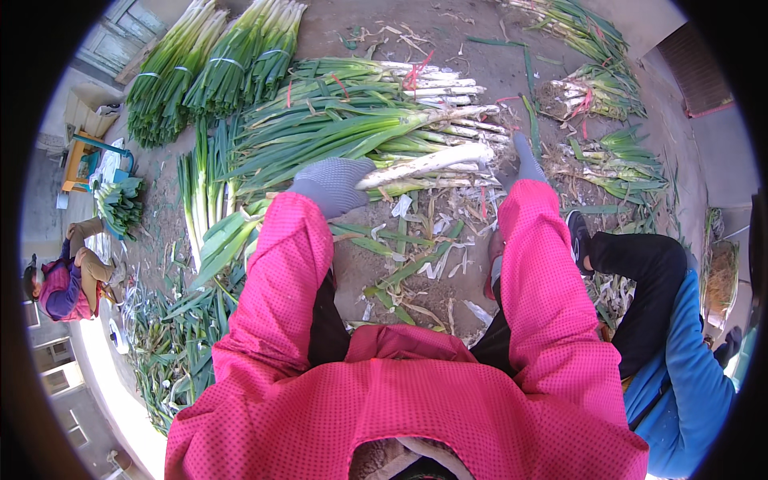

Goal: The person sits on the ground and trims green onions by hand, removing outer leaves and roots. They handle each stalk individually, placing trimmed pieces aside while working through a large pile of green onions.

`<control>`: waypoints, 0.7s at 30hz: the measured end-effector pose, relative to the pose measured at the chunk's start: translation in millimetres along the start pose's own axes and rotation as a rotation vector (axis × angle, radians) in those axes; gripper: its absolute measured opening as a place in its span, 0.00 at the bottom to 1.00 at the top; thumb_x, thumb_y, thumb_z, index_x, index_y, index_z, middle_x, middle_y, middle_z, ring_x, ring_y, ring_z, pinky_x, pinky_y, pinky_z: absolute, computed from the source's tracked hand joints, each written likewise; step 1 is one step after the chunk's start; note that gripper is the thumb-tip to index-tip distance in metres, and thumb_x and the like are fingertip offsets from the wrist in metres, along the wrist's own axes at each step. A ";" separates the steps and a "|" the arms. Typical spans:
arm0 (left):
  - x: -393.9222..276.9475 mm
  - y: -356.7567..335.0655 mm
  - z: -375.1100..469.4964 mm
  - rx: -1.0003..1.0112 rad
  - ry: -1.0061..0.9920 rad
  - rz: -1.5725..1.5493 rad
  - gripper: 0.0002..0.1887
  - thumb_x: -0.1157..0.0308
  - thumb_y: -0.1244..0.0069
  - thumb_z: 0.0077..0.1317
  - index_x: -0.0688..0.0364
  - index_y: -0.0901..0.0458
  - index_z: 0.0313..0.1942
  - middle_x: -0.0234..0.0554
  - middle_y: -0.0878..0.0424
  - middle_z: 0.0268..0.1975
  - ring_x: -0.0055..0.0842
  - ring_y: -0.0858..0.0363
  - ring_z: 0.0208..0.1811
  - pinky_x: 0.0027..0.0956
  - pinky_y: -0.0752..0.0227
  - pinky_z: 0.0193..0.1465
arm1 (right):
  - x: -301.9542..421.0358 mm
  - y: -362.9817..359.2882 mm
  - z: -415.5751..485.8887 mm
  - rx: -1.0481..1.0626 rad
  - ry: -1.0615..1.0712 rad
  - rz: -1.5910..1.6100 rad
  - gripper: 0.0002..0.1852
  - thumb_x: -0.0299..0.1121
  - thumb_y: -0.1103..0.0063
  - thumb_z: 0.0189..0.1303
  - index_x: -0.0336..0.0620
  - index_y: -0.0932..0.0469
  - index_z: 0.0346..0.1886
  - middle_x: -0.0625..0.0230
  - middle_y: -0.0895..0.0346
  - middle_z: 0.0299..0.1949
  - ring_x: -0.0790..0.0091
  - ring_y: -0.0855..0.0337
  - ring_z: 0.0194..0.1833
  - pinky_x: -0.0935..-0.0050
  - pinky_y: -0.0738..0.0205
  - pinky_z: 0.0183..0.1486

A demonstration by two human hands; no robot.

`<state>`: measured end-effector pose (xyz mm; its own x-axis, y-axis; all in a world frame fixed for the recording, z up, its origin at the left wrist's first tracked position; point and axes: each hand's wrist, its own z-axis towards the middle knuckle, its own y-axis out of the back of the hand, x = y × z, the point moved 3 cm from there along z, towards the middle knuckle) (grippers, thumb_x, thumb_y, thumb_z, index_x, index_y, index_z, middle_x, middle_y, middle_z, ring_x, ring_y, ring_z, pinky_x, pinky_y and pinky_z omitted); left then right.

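Observation:
My left hand (335,185), in a grey knitted glove, is closed around a long green onion (429,166) where its white stalk meets the leaves. The stalk points right, towards my right hand (523,159), also gloved in grey, which is at the root end; its fingers are partly hidden and its hold cannot be made out. Beneath and beyond lies a pile of long green onions (336,129), leaves to the left, dirty white stalks to the right. Red ties (414,77) bind part of it. Loose leaves (240,237) lie by my left forearm.
Tied bundles with green leaves (228,66) stand at the upper left. More onions (585,99) lie at the right. Peeled scraps (414,264) litter the ground before me, with a heap of leaves (174,354) at the lower left. One person (678,336) is close at right, another (72,276) sits far left.

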<state>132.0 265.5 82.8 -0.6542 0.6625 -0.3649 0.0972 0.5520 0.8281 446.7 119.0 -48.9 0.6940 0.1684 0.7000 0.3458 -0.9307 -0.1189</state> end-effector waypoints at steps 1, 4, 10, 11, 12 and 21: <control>10.7 6.5 -7.7 -0.027 -0.014 -0.049 0.20 0.62 0.47 0.54 0.54 0.24 0.48 0.50 0.18 0.39 0.44 0.19 0.42 0.42 0.27 0.45 | 5.7 9.0 3.1 0.036 0.022 -0.069 0.43 0.55 0.37 0.53 0.40 0.42 0.65 0.56 0.35 0.57 0.60 0.32 0.58 0.54 0.35 0.59; 52.4 36.7 -31.2 -0.400 0.049 -0.014 0.22 0.64 0.43 0.53 0.57 0.24 0.49 0.53 0.18 0.37 0.46 0.20 0.40 0.39 0.28 0.44 | 30.7 31.1 10.0 -0.018 0.150 0.109 0.39 0.54 0.37 0.54 0.35 0.38 0.61 0.52 0.37 0.60 0.53 0.34 0.61 0.53 0.37 0.61; 61.1 41.3 -23.3 -0.695 0.148 0.023 0.21 0.61 0.44 0.56 0.55 0.26 0.50 0.50 0.18 0.39 0.46 0.20 0.41 0.41 0.27 0.44 | 45.1 -16.1 -52.5 0.252 0.208 0.308 0.29 0.45 0.42 0.61 0.31 0.35 0.57 0.49 0.34 0.58 0.50 0.32 0.60 0.52 0.37 0.63; 52.0 41.8 -18.9 -0.746 0.117 0.031 0.21 0.61 0.45 0.57 0.53 0.26 0.51 0.48 0.18 0.41 0.44 0.19 0.41 0.42 0.26 0.44 | 39.1 -25.0 -73.1 0.395 0.183 0.367 0.28 0.43 0.43 0.62 0.31 0.35 0.57 0.49 0.34 0.58 0.50 0.32 0.60 0.52 0.38 0.64; 40.7 39.4 -15.3 -0.782 0.081 0.024 0.20 0.60 0.45 0.58 0.52 0.26 0.50 0.48 0.18 0.41 0.44 0.19 0.41 0.43 0.26 0.44 | 31.9 -28.7 -90.2 0.398 0.170 0.367 0.27 0.42 0.43 0.62 0.32 0.34 0.57 0.50 0.33 0.57 0.51 0.31 0.59 0.53 0.37 0.63; -53.6 -27.9 33.9 -0.510 -0.142 0.079 0.20 0.63 0.46 0.56 0.52 0.24 0.51 0.43 0.19 0.44 0.39 0.19 0.45 0.42 0.27 0.49 | -7.0 -61.0 -124.4 0.851 0.161 0.174 0.23 0.36 0.44 0.62 0.39 0.31 0.58 0.61 0.29 0.56 0.62 0.29 0.58 0.55 0.35 0.61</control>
<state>189.8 231.8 64.9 -0.5484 0.7735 -0.3175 -0.2581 0.2046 0.9442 342.1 134.2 41.0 0.7059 -0.0605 0.7058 0.6406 -0.3706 -0.6725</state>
